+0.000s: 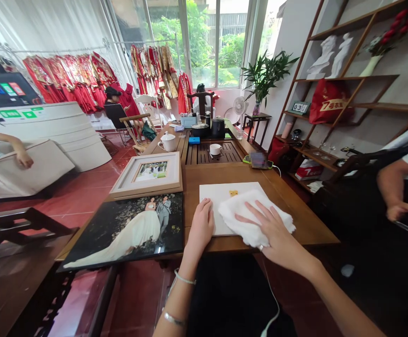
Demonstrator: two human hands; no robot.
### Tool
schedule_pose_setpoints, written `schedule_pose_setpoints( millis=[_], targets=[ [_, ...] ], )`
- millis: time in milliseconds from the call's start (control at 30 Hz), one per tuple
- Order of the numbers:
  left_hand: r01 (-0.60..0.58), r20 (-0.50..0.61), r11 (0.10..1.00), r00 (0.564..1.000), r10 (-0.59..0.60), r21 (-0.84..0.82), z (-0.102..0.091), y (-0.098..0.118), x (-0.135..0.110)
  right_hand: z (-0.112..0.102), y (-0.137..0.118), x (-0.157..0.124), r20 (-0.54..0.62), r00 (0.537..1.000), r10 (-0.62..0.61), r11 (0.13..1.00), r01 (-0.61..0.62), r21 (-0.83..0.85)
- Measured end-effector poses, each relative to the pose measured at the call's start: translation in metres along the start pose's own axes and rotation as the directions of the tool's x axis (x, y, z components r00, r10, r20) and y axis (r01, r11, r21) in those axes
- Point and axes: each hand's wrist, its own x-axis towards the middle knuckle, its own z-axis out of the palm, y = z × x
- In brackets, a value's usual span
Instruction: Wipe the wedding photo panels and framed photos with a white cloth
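A white flat board point(221, 194) with a small yellow mark lies on the wooden table point(295, 206) in front of me. My left hand point(201, 225) rests on the board's left edge, fingers curled over it. My right hand point(269, 228) lies flat with fingers spread on a white towel point(249, 213) that covers the board's right part. A large wedding photo print point(127, 229) lies at the left, and a framed photo point(149, 173) sits behind it.
A tea tray point(221, 152) with cups, a white teapot point(169, 141) and kettles stands farther back, with a phone point(259, 160) beside it. A seated person's arm point(397, 187) is at the right by wooden shelves point(347, 79). Another person at the left holds a white panel point(25, 171). Red garments hang behind.
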Motion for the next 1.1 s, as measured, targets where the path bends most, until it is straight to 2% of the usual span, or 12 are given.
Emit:
schedule_pose_setpoints(
  millis=[133, 233, 400, 600, 700, 867, 1100],
  targets=[
    [-0.014, 0.022, 1.000, 1.000, 0.014, 0.009, -0.002, 0.000, 0.000, -0.002, -0.009, -0.023, 0.025, 0.999, -0.045, 0.999, 0.045, -0.001],
    [-0.027, 0.032, 1.000, 0.999, 0.027, 0.008, -0.003, 0.000, 0.000, -0.001, -0.005, -0.016, 0.020, 0.999, -0.037, 0.999, 0.037, -0.005],
    [-0.032, 0.041, 0.999, 0.999, 0.031, 0.005, -0.004, -0.002, 0.001, 0.004, 0.009, 0.030, 0.022, 0.999, 0.043, 0.999, -0.042, -0.025],
    [-0.043, 0.018, 0.999, 0.999, 0.043, -0.009, -0.001, -0.005, 0.000, 0.004, 0.014, 0.099, 0.114, 0.976, 0.183, 0.983, -0.179, -0.045],
    [-0.037, 0.013, 0.999, 0.999, 0.038, -0.005, 0.000, -0.005, 0.000, 0.005, 0.008, 0.115, 0.154, 0.968, 0.197, 0.980, -0.193, -0.039],
    [-0.038, 0.003, 0.999, 0.999, 0.038, -0.013, -0.002, -0.002, 0.001, 0.007, -0.004, 0.099, 0.116, 0.988, 0.101, 0.995, -0.099, -0.021],
    [-0.055, 0.003, 0.998, 0.998, 0.055, -0.042, -0.005, 0.001, 0.000, 0.005, -0.021, 0.045, 0.077, 0.997, 0.008, 1.000, -0.007, -0.014]
  ],
)
